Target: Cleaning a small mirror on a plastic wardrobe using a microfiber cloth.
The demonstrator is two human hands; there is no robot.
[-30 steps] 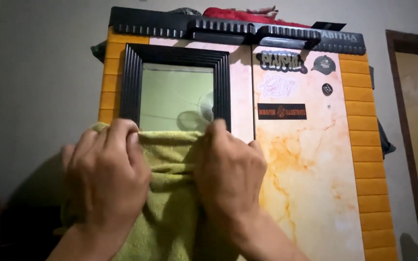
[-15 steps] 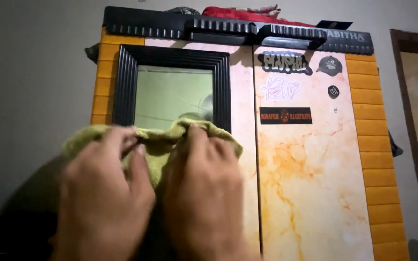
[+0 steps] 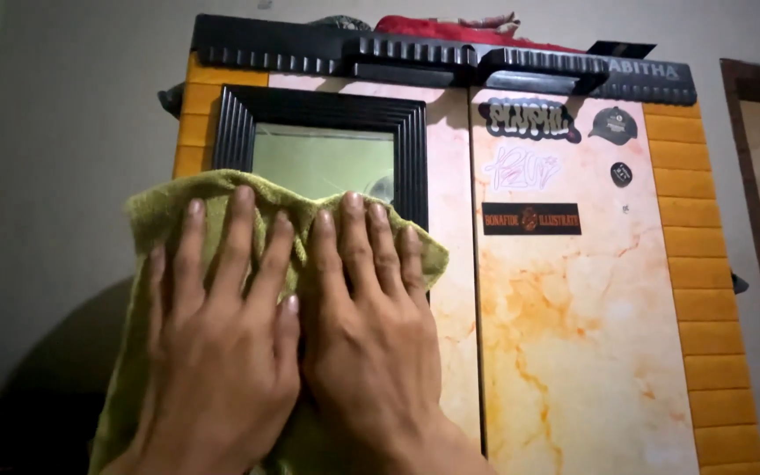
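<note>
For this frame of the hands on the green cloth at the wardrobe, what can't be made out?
All in the head view:
- Lower part of the mirror: hidden by the green cloth and both hands, left hand and right hand.
- Palms: face away from the camera.
- Wardrobe base: cut off by the bottom edge.
- Red fabric on top: mostly behind the black trim.
- Bottom-left corner: too dark.

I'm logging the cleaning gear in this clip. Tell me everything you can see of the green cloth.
The green cloth is olive-yellow with a nubby, towel-like pile, and looks soft and limp. It is spread against the wardrobe's left door, covering the lower part of the black-framed mirror, its top edge curved and a corner jutting right. The left hand and right hand lie flat on it, side by side, fingers spread upward. Its lower part runs out of view.
</note>
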